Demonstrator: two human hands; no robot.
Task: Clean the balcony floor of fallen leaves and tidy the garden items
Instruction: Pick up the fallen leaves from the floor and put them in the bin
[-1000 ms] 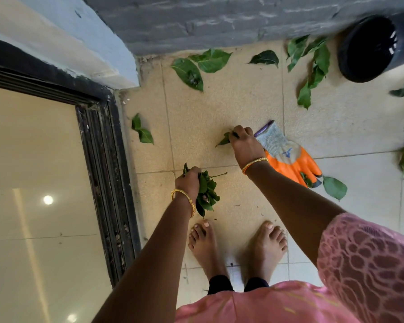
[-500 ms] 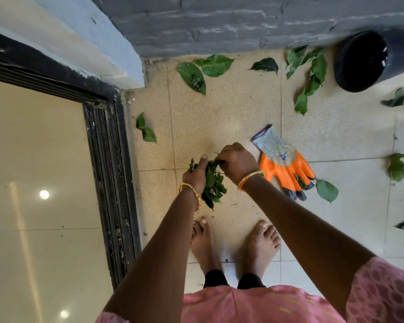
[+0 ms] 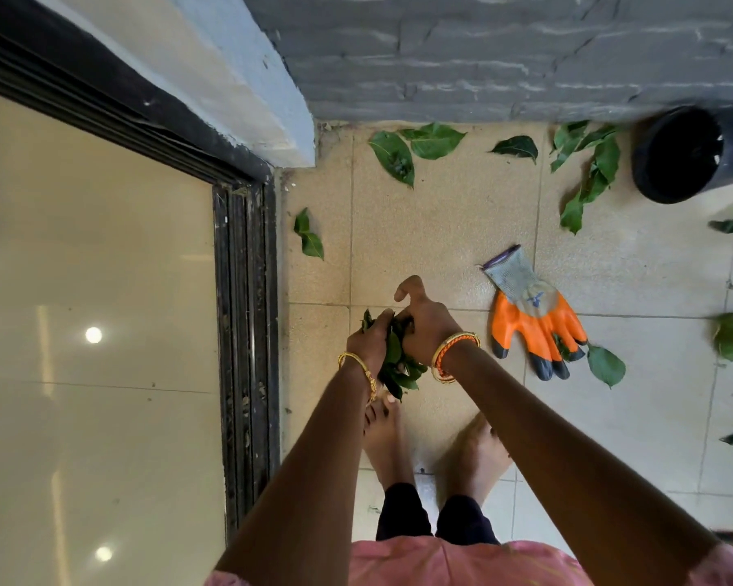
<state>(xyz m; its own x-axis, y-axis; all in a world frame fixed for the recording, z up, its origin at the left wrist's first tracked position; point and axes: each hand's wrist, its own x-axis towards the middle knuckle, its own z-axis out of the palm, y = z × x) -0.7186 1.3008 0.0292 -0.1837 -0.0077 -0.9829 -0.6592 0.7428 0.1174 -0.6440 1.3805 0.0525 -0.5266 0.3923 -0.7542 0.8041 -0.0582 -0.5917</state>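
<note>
Left hand point(image 3: 371, 340) clenched round a bunch of leaves point(image 3: 398, 365), held above the balcony floor point(image 3: 453, 230) just ahead of the bare feet; right hand point(image 3: 426, 321) pressing into the bunch from the other side, index finger lifted free, grip on the leaves hard to tell. Probably light, limp, springy and apt to slip loose; best squeezed mid-bunch. More loose leaves point(image 3: 392, 154) scattered by the wall; an orange glove point(image 3: 534, 319) lying flat nearby.
</note>
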